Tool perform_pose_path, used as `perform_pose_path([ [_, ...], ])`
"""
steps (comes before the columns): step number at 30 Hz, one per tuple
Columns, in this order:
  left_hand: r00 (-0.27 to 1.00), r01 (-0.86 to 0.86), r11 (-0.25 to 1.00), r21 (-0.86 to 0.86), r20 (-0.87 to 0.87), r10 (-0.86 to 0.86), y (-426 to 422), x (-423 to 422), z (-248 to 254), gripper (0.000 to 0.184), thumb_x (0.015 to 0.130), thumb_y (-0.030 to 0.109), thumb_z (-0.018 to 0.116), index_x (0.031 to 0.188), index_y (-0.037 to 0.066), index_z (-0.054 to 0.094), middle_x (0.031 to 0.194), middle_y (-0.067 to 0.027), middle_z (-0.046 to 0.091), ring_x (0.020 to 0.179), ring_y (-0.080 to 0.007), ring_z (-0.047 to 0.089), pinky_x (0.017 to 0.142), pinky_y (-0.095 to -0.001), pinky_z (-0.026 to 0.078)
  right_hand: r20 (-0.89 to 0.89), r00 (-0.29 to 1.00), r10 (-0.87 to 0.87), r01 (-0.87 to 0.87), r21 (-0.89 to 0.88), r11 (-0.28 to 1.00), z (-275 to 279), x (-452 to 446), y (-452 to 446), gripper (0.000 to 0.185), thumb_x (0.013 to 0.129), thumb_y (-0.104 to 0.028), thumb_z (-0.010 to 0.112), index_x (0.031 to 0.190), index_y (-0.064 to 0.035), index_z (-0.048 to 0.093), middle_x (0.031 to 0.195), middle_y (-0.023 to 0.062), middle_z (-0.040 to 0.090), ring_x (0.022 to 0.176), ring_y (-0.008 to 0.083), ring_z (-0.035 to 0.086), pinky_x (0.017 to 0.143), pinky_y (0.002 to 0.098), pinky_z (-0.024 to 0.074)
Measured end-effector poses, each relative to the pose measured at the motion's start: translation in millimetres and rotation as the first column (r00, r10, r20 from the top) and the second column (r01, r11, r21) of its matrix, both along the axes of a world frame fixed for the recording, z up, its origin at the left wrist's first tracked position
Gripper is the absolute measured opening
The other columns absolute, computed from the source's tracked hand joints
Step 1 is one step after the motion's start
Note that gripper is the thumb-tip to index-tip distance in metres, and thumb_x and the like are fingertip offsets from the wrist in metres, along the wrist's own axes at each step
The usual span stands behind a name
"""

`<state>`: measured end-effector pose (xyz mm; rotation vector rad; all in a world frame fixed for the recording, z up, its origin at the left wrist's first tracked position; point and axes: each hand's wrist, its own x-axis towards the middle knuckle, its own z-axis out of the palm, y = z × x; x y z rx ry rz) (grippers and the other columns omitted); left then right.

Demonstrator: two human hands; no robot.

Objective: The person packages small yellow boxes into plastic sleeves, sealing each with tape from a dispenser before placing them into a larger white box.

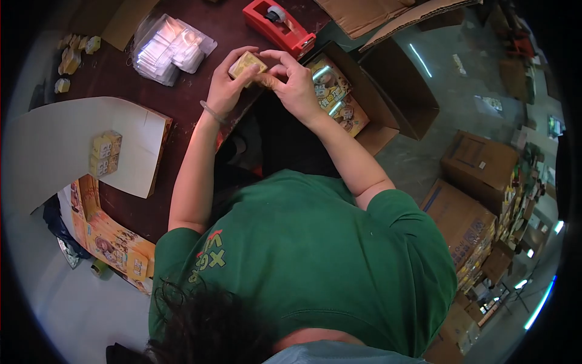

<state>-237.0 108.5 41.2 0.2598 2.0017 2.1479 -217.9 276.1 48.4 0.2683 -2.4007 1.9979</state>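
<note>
My left hand (pixel 228 84) is closed around a small yellow box (pixel 247 64), its thumb lying over the near side. My right hand (pixel 296 87) meets the same box from the right, fingers curled and thumb pressed at its edge. Both hands are above the edge of the dark red table (pixel 188 97). Just left of them lies a pile of clear plastic sleeves (pixel 173 50). Beyond my right hand stands a red tape dispenser (pixel 280 27) with a roll in it.
To the right, an open carton (pixel 379 112) holds printed yellow boxes (pixel 339 100). On the left, stacked small yellow boxes (pixel 105 153) rest on a white sheet (pixel 136 130). More small boxes (pixel 71 57) lie at the far left. Large cartons (pixel 479 164) stand on the floor at right.
</note>
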Motion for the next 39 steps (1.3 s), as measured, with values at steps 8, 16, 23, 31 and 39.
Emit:
perform_pose_path([
  [8, 0.697, -0.559, 0.587, 0.585, 0.715, -0.049, -33, 13, -33, 0.034, 0.102, 0.025, 0.041, 0.121, 0.002, 0.057, 0.112, -0.0100, 0.064, 0.103, -0.0251, 0.061, 0.095, -0.0408, 0.048, -0.511, 0.784, 0.351, -0.002, 0.565, 0.825, -17, 22, -9, 0.073, 0.071, -0.006, 0.078, 0.136, -0.0171, 0.047, 0.130, 0.0121, 0.047, 0.117, 0.0356, 0.048, 0.097, 0.0427, 0.0421],
  [16, 0.659, -0.741, 0.377, -0.555, -0.495, 0.566, -143, 145, 30, 0.030, 0.087, 0.016, 0.068, 0.114, 0.003, 0.062, 0.111, -0.0135, 0.062, 0.100, -0.0287, 0.060, 0.085, -0.0380, 0.048, -0.369, 0.703, 0.608, -0.541, 0.277, 0.794, 62, -22, -132, 0.059, 0.075, -0.007, 0.073, 0.129, -0.0045, 0.049, 0.128, 0.0183, 0.050, 0.105, 0.0360, 0.060, 0.085, 0.0399, 0.0531],
  [23, 0.787, -0.578, 0.311, -0.755, -0.413, 0.458, -171, 183, 2, 0.011, 0.078, 0.008, 0.071, 0.087, 0.004, 0.066, 0.095, -0.0094, 0.062, 0.097, -0.0299, 0.057, 0.086, -0.0395, 0.044, -0.488, 0.538, 0.687, -0.513, 0.457, 0.727, 3, -51, -316, 0.055, 0.076, -0.006, 0.071, 0.127, -0.0040, 0.051, 0.133, 0.0164, 0.047, 0.110, 0.0357, 0.059, 0.089, 0.0414, 0.0525],
  [31, 0.793, -0.601, 0.426, -0.676, -0.435, 0.427, -168, 170, 14, 0.017, 0.080, 0.010, 0.071, 0.096, 0.004, 0.066, 0.106, -0.0111, 0.064, 0.103, -0.0296, 0.058, 0.091, -0.0391, 0.044, -0.251, 0.968, -0.002, 0.215, 0.827, 0.519, 4, -148, -203, 0.059, 0.072, -0.046, 0.079, 0.106, -0.0012, 0.062, 0.117, 0.0155, 0.059, 0.112, 0.0337, 0.053, 0.094, 0.0447, 0.0441],
  [39, 0.822, -0.558, 0.687, -0.465, -0.426, 0.379, -116, 102, 43, 0.020, 0.083, 0.010, 0.071, 0.102, 0.003, 0.066, 0.107, -0.0134, 0.064, 0.099, -0.0302, 0.061, 0.089, -0.0379, 0.049, -0.302, 0.931, -0.205, 0.333, 0.477, 0.813, -38, -173, -168, 0.051, 0.069, -0.043, 0.082, 0.097, -0.0031, 0.068, 0.088, 0.0130, 0.071, 0.085, 0.0306, 0.068, 0.081, 0.0417, 0.0524],
])
